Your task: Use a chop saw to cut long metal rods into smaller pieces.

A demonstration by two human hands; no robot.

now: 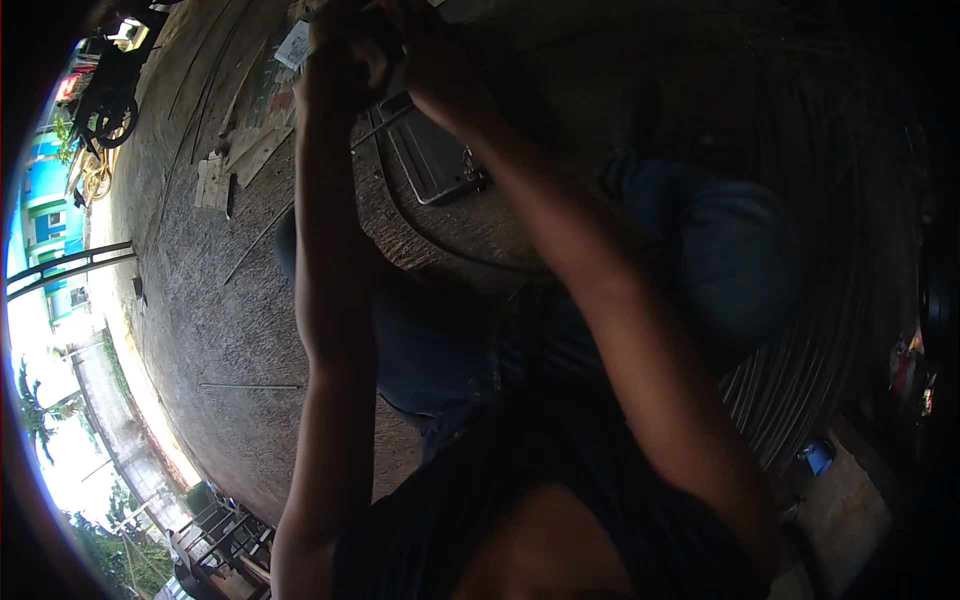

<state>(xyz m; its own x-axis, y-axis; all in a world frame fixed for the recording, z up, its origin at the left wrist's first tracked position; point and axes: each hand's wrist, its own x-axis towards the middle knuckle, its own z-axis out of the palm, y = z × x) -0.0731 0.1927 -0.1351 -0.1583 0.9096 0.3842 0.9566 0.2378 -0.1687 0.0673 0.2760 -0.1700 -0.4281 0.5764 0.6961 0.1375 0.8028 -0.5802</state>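
Both forearms stretch forward to the top edge of the picture. My left hand (345, 65) is closed around something dark that I cannot make out in the shadow. Close on its right, my right hand (440, 80) is also curled, and what lies in its fingers is hidden. Just below the hands a dark, flat metal box with a raised rim (428, 155) rests on the floor. A dark cable or hose (400, 210) curves from near the hands toward my lap. Beside my left hand is a small white label or paper (293, 45).
Wood scraps (213, 182) and a thin rod (250, 386) lie on the rough floor (190, 310) to the left. Many long rods (790, 390) run along the right, near a blue object (818, 457). A motorcycle (112, 115) stands far left. My bent legs (730, 250) frame the work.
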